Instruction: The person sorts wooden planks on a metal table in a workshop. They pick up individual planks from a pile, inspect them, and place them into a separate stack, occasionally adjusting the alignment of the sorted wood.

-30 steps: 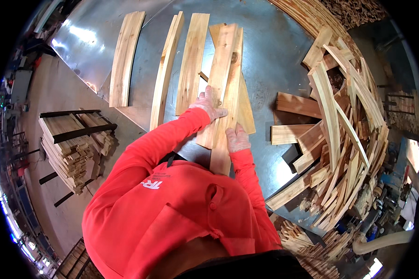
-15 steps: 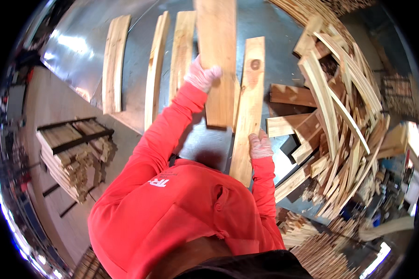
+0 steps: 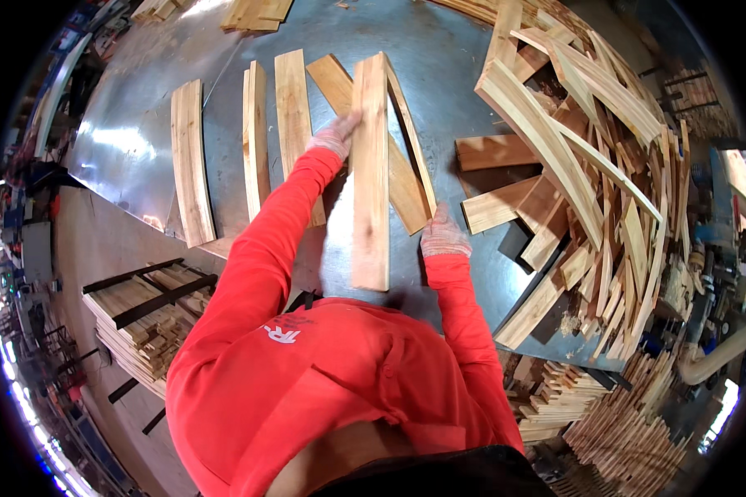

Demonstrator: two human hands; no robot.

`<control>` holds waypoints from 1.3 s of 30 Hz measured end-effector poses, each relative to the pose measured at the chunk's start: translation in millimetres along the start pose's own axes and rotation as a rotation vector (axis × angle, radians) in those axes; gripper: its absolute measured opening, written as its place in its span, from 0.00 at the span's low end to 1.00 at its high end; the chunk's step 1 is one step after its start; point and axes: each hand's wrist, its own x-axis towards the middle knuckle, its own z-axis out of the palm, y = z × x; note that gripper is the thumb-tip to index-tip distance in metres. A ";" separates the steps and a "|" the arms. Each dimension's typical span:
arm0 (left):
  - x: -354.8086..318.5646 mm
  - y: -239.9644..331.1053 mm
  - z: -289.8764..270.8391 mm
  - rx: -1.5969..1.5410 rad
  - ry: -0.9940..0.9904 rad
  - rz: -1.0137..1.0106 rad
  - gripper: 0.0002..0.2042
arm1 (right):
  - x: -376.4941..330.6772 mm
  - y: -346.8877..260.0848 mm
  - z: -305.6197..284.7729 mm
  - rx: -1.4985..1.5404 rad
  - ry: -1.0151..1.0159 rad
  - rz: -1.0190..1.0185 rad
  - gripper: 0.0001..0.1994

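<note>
In a pale, reddish-stained glove, my left hand grips the left edge of a light wooden board, whose near end points toward my chest. My right hand, gloved alike, pinches the near end of a narrow board tilted up on its edge. The far ends of these two boards come close together. Beneath them a flat board lies slantwise on the metal table. Left of my left hand lie three more boards: a near one, a thicker one and a wide one.
A tangled heap of boards and thin strips covers the table's right side. Short boards lie at the far edge. A stack of boards stands on the floor at left, and piled strips sit at lower right.
My left hand has brought its board down toward me. The board at my right hand has turned from flat onto its edge, and the slanted board beneath has come into fuller view.
</note>
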 end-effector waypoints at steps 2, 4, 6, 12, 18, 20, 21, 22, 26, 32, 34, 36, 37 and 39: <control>-38.6 27.5 11.3 -0.035 0.147 0.099 0.17 | -2.5 3.5 -0.1 -0.034 -0.032 -0.004 0.33; -81.5 53.7 20.3 -0.433 0.233 -0.062 0.24 | -1.5 0.6 13.1 -0.140 0.028 -0.065 0.43; -115.5 97.0 33.3 -0.532 0.206 -0.247 0.40 | 4.2 -15.4 13.7 -0.156 -0.068 0.105 0.48; -123.0 127.3 68.5 -0.735 0.235 -0.615 0.59 | -6.1 -20.0 7.2 0.018 -0.213 0.137 0.53; -80.9 46.3 93.1 -1.290 0.624 -0.277 0.59 | -56.7 14.5 0.8 0.823 -0.554 0.219 0.46; -79.3 55.3 54.1 -1.040 0.461 -0.366 0.59 | -94.7 30.6 21.8 0.395 -0.058 0.055 0.44; -96.1 90.7 10.4 -0.851 0.344 -0.455 0.58 | -113.1 38.0 32.4 0.164 0.178 -0.007 0.42; -84.4 96.7 9.2 -0.527 0.364 -0.449 0.59 | -129.6 42.3 33.0 0.100 0.221 0.040 0.41; -38.2 137.7 23.8 -0.109 0.354 -0.755 0.47 | -214.9 82.4 16.6 -0.187 0.470 0.252 0.35; -14.9 137.2 48.4 -0.035 0.531 -0.391 0.40 | -366.1 142.7 22.4 -0.300 0.961 0.318 0.35; -14.3 124.1 58.2 -0.075 0.566 -0.284 0.39 | -405.5 156.1 31.3 -0.235 1.069 0.471 0.35; -17.8 129.2 63.5 -0.101 0.624 -0.209 0.39 | -426.4 201.4 30.1 -0.091 1.186 0.613 0.38; -27.4 128.0 65.2 -0.121 0.654 -0.197 0.39 | -432.9 229.0 27.0 0.008 1.237 0.676 0.40; -38.9 144.3 79.5 -0.139 0.681 -0.141 0.39 | -461.2 309.1 27.6 0.189 1.316 0.840 0.42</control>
